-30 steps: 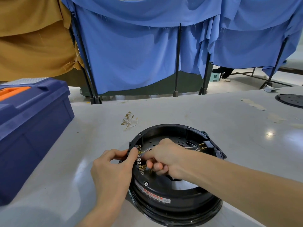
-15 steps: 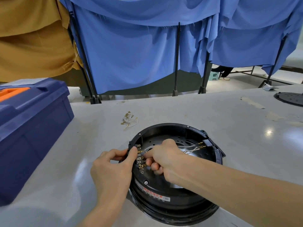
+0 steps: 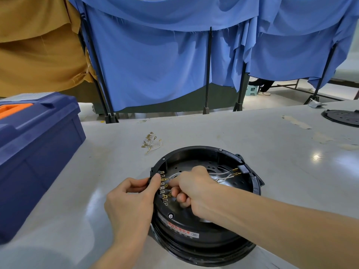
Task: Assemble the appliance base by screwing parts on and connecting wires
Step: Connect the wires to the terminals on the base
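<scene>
The round black base (image 3: 194, 247) sits on the grey table (image 3: 262, 140) right in front of me, open side up. My left hand (image 3: 130, 202) is at its left rim. Its fingers (image 3: 155, 180) are curled and pinch the rim. The thumb is on top and the other fingers are on the outer side. They are just beside the row of brass clips (image 3: 163, 191) that runs down the inside wall.

My right hand (image 3: 194, 188) reaches over the near rim into the base. Its fingers (image 3: 180, 198) are curled tight. They pinch the brass tip of one of the white wires (image 3: 223, 174) at the row of clips. The other wires run across the inside toward a little black block (image 3: 243, 168) on the right rim.

On my left a big blue box (image 3: 38, 152) stands on the table, and its near side is cut off by the edge of the view. A wide strip of grey table lies between the box and the base.

Behind the base a small pile of loose wires (image 3: 151, 141) lies close by. After that the table runs up to its far edge.

To the right the table goes on a long way, with bits of old tape (image 3: 295, 122) stuck on it. A flat black disc (image 3: 343, 117) sits at the far right, partly out of view.

Past the far edge, blue cloth (image 3: 155, 65) hangs on black poles, with brown cloth (image 3: 35, 45) beside it on the left.
</scene>
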`<state>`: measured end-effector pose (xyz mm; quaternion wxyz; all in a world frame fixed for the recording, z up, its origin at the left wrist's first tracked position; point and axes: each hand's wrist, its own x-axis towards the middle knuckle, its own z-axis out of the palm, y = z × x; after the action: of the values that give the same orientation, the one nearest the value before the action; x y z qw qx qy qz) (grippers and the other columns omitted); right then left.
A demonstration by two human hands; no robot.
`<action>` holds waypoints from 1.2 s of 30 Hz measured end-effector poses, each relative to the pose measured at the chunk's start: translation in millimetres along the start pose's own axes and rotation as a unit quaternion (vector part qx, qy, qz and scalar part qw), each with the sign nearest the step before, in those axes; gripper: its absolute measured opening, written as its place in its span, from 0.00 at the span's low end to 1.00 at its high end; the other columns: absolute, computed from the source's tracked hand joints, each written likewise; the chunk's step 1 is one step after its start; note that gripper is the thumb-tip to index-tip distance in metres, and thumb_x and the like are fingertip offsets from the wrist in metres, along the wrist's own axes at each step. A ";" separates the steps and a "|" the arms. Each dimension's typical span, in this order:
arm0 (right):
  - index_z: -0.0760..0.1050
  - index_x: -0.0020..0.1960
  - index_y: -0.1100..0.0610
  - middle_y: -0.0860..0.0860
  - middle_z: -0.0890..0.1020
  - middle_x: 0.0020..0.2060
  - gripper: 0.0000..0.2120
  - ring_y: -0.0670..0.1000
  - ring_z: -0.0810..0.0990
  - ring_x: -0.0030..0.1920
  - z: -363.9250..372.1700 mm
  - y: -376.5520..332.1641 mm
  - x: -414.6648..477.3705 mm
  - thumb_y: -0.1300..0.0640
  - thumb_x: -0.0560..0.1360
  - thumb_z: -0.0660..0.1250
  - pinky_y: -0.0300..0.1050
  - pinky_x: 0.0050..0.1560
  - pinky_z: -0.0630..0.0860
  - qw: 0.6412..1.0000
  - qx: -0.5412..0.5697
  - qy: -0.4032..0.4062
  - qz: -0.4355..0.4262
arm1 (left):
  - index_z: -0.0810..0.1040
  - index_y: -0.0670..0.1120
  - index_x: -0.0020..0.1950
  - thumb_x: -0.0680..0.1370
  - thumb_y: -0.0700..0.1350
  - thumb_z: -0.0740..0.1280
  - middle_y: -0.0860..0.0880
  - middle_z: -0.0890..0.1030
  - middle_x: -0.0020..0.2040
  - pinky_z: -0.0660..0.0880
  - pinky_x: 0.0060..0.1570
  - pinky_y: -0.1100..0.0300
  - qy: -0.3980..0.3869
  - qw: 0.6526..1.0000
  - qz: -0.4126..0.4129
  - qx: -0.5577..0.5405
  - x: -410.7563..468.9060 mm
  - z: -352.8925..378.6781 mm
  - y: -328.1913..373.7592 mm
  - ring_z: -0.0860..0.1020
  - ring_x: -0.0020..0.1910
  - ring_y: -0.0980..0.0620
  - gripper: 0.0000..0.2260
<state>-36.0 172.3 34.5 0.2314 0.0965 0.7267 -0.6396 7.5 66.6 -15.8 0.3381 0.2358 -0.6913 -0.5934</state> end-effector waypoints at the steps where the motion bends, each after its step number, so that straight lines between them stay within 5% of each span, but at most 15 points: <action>1: 0.71 0.36 0.63 0.51 0.70 0.16 0.12 0.45 0.61 0.13 -0.2 -0.2 0.3 0.67 0.78 0.63 0.31 0.16 0.55 1.000 0.002 -0.002 0.001 | 0.83 0.56 0.33 0.64 0.54 0.79 0.58 0.82 0.31 0.76 0.41 0.56 0.000 1.000 -0.001 0.000 0.0 0.2 -0.2 0.78 0.31 0.60 0.07; 6: 0.70 0.34 0.63 0.52 0.70 0.18 0.13 0.45 0.61 0.13 -0.6 0.2 1.9 0.68 0.78 0.63 0.30 0.17 0.55 1.000 0.004 0.003 0.003 | 0.83 0.53 0.32 0.62 0.55 0.80 0.53 0.82 0.29 0.77 0.41 0.51 0.000 1.000 -0.025 -0.013 1.1 0.5 -3.7 0.79 0.32 0.50 0.10; 12: 0.73 0.40 0.65 0.54 0.71 0.23 0.08 0.45 0.61 0.14 -1.8 -1.0 2.5 0.68 0.78 0.62 0.32 0.16 0.56 0.999 0.010 -0.024 0.022 | 0.81 0.49 0.27 0.61 0.55 0.81 0.51 0.80 0.37 0.72 0.43 0.55 0.032 0.999 -0.011 0.009 1.6 2.1 -3.4 0.79 0.40 0.52 0.14; 28: 0.70 0.34 0.63 0.53 0.67 0.16 0.19 0.46 0.58 0.11 2.5 -4.8 9.0 0.63 0.82 0.54 0.28 0.15 0.54 0.990 0.093 -0.044 0.095 | 0.80 0.50 0.25 0.67 0.52 0.79 0.51 0.80 0.32 0.73 0.43 0.53 0.018 0.999 0.038 0.035 -4.7 -0.3 3.4 0.78 0.37 0.51 0.14; 36: 0.72 0.36 0.63 0.54 0.68 0.25 0.14 0.45 0.59 0.13 1.8 -4.8 7.1 0.66 0.79 0.58 0.30 0.16 0.55 0.997 0.024 -0.039 0.057 | 0.79 0.50 0.24 0.67 0.51 0.79 0.52 0.81 0.33 0.72 0.44 0.54 0.019 0.999 0.026 0.021 -5.1 0.5 3.2 0.78 0.39 0.50 0.14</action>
<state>-43.9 168.6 35.3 0.2934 0.1181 0.6947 -0.6460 10.7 71.2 -13.7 0.3614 0.2359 -0.7031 -0.5651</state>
